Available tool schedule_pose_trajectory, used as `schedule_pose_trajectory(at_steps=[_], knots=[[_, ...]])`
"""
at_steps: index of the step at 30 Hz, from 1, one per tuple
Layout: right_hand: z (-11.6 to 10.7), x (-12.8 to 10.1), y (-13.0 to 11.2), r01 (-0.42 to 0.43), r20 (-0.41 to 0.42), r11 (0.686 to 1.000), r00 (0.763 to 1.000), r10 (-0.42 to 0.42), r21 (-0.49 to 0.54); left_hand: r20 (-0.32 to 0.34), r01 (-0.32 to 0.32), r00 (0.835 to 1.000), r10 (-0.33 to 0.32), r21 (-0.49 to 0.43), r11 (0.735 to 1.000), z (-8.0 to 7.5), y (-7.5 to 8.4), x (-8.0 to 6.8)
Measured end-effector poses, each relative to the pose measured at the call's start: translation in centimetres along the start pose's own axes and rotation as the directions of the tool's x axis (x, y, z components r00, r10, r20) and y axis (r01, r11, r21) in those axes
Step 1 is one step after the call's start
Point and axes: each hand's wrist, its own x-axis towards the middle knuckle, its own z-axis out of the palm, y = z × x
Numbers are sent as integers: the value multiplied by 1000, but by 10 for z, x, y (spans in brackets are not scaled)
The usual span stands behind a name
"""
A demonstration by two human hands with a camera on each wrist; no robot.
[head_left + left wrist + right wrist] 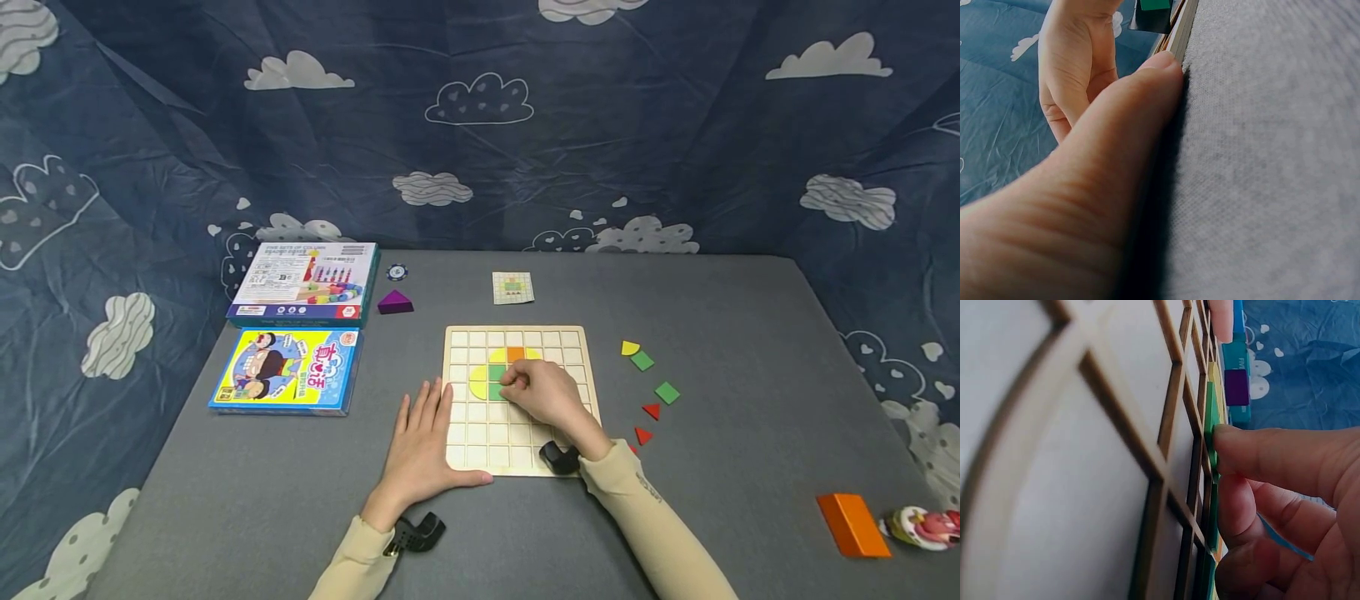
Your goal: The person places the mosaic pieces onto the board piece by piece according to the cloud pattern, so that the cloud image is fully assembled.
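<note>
A wooden grid board [468,433] lies on the table, with green squares [497,372], yellow curved pieces [478,383] and an orange square [515,354] set in its middle cells. Over these cells is my right hand [547,392], fingers curled, thumb and fingertip together at a green square tile [1210,412]; the fingertips cover part of it. My left hand [422,446] lies spread at the board's lower left corner, fingers along the left side. In the left wrist view its thumb [1141,87] reaches the board's edge.
Loose yellow [630,347], green [667,392] and red pieces [643,436] lie right of the board. A pattern card [513,287] is behind it. Two boxes [285,371], a purple triangular block [395,302] and a round chip [397,272] sit left; an orange block [853,525] and a figurine [926,527] lie right.
</note>
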Motion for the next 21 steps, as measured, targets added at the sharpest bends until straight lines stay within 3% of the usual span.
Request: schedule_pose_trajectory(at_steps=[12, 21], knots=[[-5, -6, 2, 38, 11, 999, 999, -38, -18, 4, 3, 1000, -3, -3, 1000, 1, 0, 0], [-23, -17, 11, 63, 0, 998, 998, -63, -6, -3, 0, 1000, 0, -8, 1000, 1, 0, 1]])
